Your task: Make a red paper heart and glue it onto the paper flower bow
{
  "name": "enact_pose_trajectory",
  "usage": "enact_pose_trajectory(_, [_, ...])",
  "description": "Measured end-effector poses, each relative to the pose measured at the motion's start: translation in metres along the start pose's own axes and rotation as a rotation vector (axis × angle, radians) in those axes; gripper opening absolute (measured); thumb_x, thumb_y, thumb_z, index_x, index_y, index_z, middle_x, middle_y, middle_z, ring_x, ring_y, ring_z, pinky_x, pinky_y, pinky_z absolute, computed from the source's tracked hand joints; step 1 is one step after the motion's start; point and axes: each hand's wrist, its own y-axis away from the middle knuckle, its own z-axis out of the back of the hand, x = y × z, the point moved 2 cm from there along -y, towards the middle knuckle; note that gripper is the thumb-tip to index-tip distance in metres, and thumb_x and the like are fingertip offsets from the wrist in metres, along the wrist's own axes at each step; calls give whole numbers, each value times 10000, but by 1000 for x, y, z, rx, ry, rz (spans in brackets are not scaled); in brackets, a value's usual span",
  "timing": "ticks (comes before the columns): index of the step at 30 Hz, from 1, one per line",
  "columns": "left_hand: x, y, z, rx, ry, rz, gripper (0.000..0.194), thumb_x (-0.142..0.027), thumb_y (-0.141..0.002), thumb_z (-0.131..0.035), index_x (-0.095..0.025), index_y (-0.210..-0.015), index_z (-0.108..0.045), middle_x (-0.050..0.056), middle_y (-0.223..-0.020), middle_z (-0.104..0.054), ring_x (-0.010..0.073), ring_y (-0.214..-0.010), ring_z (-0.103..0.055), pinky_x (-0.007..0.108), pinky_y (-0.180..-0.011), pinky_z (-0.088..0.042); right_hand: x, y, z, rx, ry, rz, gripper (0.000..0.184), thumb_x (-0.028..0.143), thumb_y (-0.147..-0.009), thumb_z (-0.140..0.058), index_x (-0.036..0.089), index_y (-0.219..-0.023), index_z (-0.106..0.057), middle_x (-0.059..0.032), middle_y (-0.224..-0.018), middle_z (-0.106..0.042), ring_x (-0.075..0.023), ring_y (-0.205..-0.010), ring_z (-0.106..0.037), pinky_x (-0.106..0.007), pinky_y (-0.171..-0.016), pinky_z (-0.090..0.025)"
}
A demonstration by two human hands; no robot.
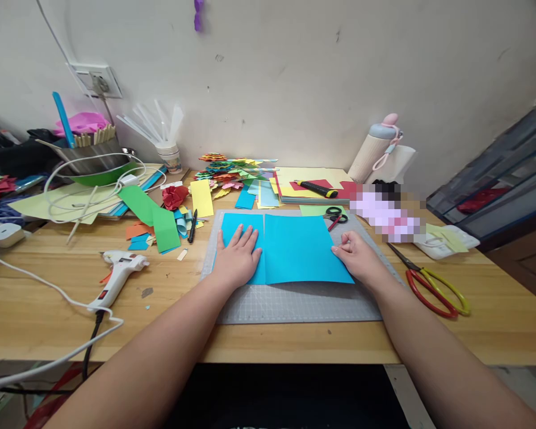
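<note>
A sheet of blue paper (301,247) with a vertical line left of its middle lies over the grey cutting mat (290,307). My left hand (237,255) rests flat on its left part, fingers spread. At the right edge, my right hand (354,253) pinches the sheet between thumb and curled fingers, and that side is lifted slightly off the mat. Just behind the right hand lie small black-handled scissors (336,215). Whether the line is a fold or a cut I cannot tell.
Large scissors (433,289) with red and yellow handles lie at the right. A white glue gun (118,277) and its cords occupy the left. Behind the mat are a box cutter (317,189), a black pen (192,226), green paper (154,217) and a pale bottle (373,149).
</note>
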Motion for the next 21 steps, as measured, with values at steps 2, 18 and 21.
enact_pose_trajectory(2, [0,0,0,0,-3,0,533,-449,-966,-198,-292,-1471,-266,-48,-1543,-223,208,-1453,-108,613,-1128,57,0,0,0,-4,3,-1,376,423,-666,-625,258,-800,-315,109,-473,-481,-113,-390,-385,-218,-402,-277])
enact_pose_trajectory(18, [-1,3,3,-70,-48,-52,529,-430,-964,-239,-250,-1455,-317,-25,-1557,-188,194,-1453,-109,557,-1158,-18,7,26,10,41,2,-143,380,583,-772,-553,258,-892,-396,76,-456,-521,-132,-379,-435,-215,-356,-282])
enact_pose_trajectory(21, [-6,9,7,-108,-68,-54,479,-375,-961,-266,-254,-1395,-428,-25,-1556,-221,179,-1456,-86,517,-1166,25,9,42,12,72,11,-182,380,568,-774,-567,249,-930,-433,74,-411,-511,-119,-345,-387,-207,-348,-255])
